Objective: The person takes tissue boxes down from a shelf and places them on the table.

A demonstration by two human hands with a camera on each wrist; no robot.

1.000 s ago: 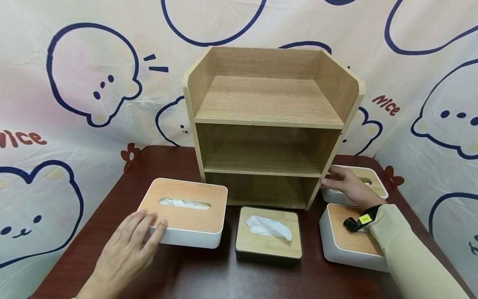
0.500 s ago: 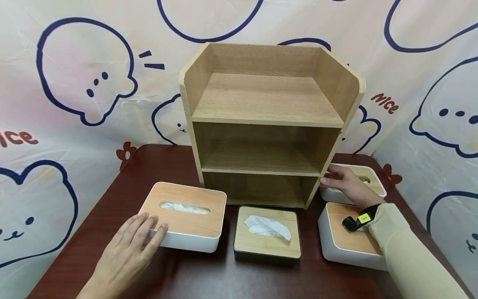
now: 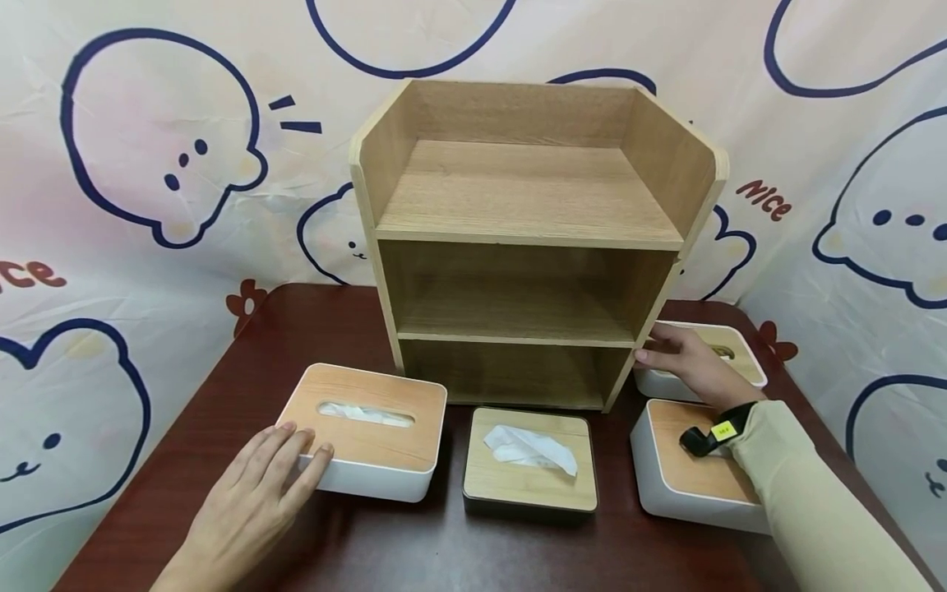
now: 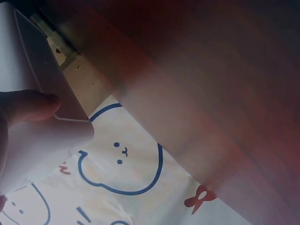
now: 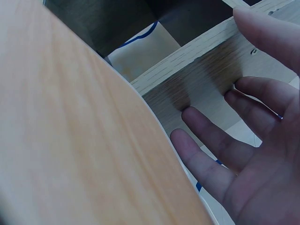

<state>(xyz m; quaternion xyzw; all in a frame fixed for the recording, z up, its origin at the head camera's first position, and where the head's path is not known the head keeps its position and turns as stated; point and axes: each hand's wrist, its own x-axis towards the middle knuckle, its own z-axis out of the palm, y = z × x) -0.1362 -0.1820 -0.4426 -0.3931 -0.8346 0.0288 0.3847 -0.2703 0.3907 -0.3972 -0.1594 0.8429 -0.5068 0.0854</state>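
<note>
In the head view my left hand (image 3: 247,493) holds the near left corner of a white tissue box (image 3: 366,427) with an orange-toned wooden lid. The left wrist view shows its thumb (image 4: 35,105) against the box's white side. My right hand (image 3: 688,362) is at the right side of a wooden shelf (image 3: 528,189). Seen from the right wrist, its fingertips (image 5: 192,115) press on the outer side panel and the thumb lies by the front edge. The shelf has an open top and two compartments below, with nothing visible on them.
A dark tissue box (image 3: 528,493) with a pale lid stands before the shelf. To the right are a grey-white box (image 3: 688,485) under my right forearm and a white box (image 3: 743,349) behind it. All stand on a dark red table (image 3: 333,316) against a patterned cloth (image 3: 148,329).
The tissue box in my left hand has come slightly down and nearer to me. The right hand stays at the shelf's side. The head view has shifted a little.
</note>
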